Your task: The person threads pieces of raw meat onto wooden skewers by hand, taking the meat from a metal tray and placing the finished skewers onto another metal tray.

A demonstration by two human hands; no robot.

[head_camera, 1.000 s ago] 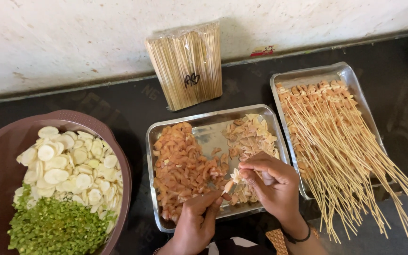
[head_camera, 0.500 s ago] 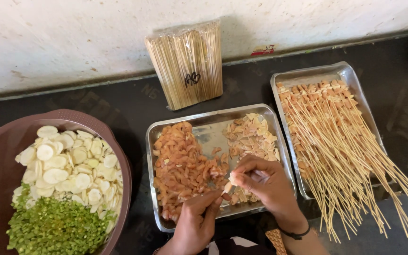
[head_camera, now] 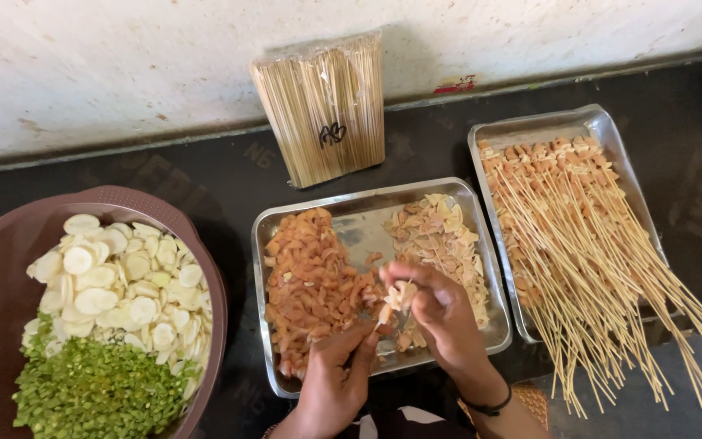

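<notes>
A steel tray (head_camera: 367, 213) in the middle holds orange-pink meat pieces (head_camera: 310, 280) on its left and pale slices (head_camera: 440, 236) on its right. Over the tray's near edge, my left hand (head_camera: 336, 382) pinches a thin wooden skewer, its tip pointing up to the right. My right hand (head_camera: 440, 313) is closed around pale food pieces (head_camera: 400, 294) at the skewer's tip. The two hands nearly touch.
A second steel tray (head_camera: 530, 130) at right is piled with finished skewers (head_camera: 587, 244), sticks overhanging its near edge. A wrapped bundle of bare skewers (head_camera: 322, 106) leans on the white wall. A brown basin (head_camera: 10, 252) at left holds white slices (head_camera: 115, 280) and chopped greens (head_camera: 91, 390).
My right hand has curled tighter over the pale pieces and shifted slightly left toward the skewer tip. My left hand stays almost where it was.
</notes>
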